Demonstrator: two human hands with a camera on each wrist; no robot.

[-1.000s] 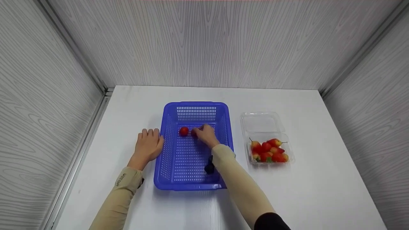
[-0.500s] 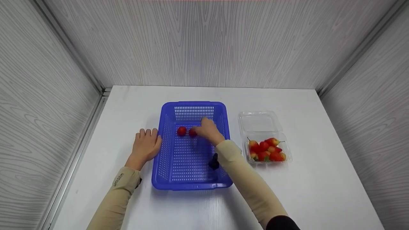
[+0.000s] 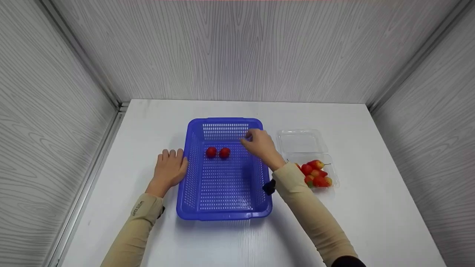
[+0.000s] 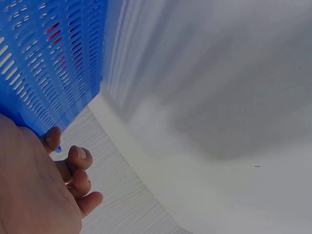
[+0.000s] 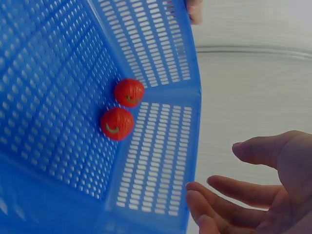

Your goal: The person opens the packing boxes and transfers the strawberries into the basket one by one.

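A blue slotted basket (image 3: 193, 178) stands on the white table (image 3: 371, 222). Two red fruits (image 3: 218, 152) lie side by side on its floor near the far end, also the two red fruits (image 5: 123, 109) in the right wrist view. My right hand (image 3: 259, 142) hovers over the basket's far right corner, fingers relaxed and holding nothing; the right hand (image 5: 253, 180) shows empty. My left hand (image 3: 170, 168) rests flat on the table against the basket's left wall; the left hand (image 4: 44, 190) has loosely bent fingers.
A clear plastic clamshell box (image 3: 301, 140), lid open, sits right of the basket with several red strawberries (image 3: 315, 174) in it. Grey wood-grain walls (image 3: 237, 48) enclose the table on three sides.
My right hand let go of the second red fruit beside the first and lifted up and to the right, toward the basket's far right corner. The left hand stayed put.
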